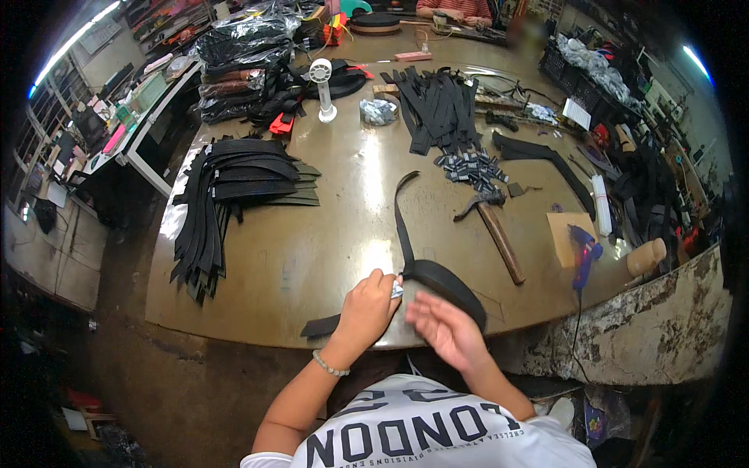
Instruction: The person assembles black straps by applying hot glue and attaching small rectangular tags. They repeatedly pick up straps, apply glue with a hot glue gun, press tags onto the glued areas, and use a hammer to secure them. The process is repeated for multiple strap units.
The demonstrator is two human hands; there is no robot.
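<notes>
Near the table's front edge, my left hand (365, 309) is closed around a black strap (452, 285). A small white and grey piece (397, 289) shows at its fingertips; I cannot make out its kind. The strap's wide part curves off to the right, a thin tail (402, 222) runs away from me, and another end (318, 326) lies left of my wrist. My right hand (446, 329), slightly blurred, is open just right of the left one, in front of the curved strap. Nothing shows in its fingers.
A hammer (501, 243) lies right of centre, by a pile of small dark labels (470, 169). Black strips are bundled at left (250, 181) and far centre (438, 109). A small white fan (320, 90) stands behind; a glue gun (582, 257) with a cord lies right. Across sits another person (456, 9).
</notes>
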